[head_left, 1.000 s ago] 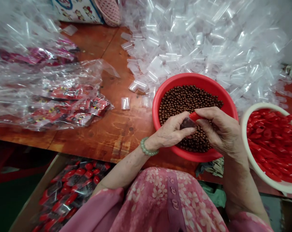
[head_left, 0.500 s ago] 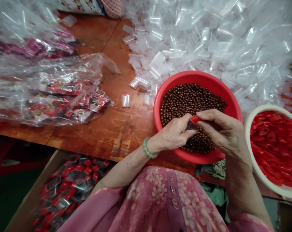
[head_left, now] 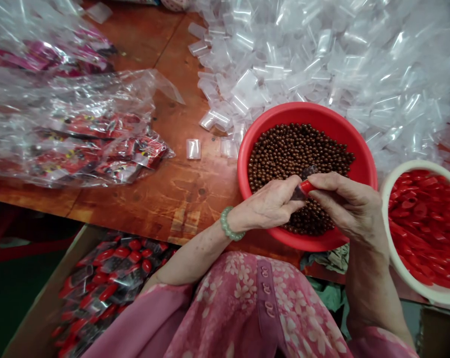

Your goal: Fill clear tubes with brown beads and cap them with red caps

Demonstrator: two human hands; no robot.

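Over a red basin (head_left: 367, 149) of small brown balls (head_left: 297, 154), both my hands meet at one small clear container with a red cap. My left hand (head_left: 267, 201), with a green bead bracelet (head_left: 225, 226) on its wrist, grips the clear container (head_left: 298, 195), mostly hidden by the fingers. The red cap (head_left: 306, 187) at its end is pinched between thumb and forefinger of my right hand (head_left: 353, 199). A dark see-through piece (head_left: 310, 171) shows just beyond the right fingertips; I cannot tell what it is.
Clear plastic containers (head_left: 284, 54) are heaped behind the basin. A white tub (head_left: 386, 209) of red caps (head_left: 422, 223) stands right. Bagged red packets (head_left: 113, 129) lie left. Below the table edge, a cardboard box (head_left: 42, 303) holds filled, red-capped containers (head_left: 109, 278).
Both hands stay over the basin at the container. The red cap has shifted slightly right, and the dark see-through piece shows more by the right fingertips. The whole view has shifted a little.
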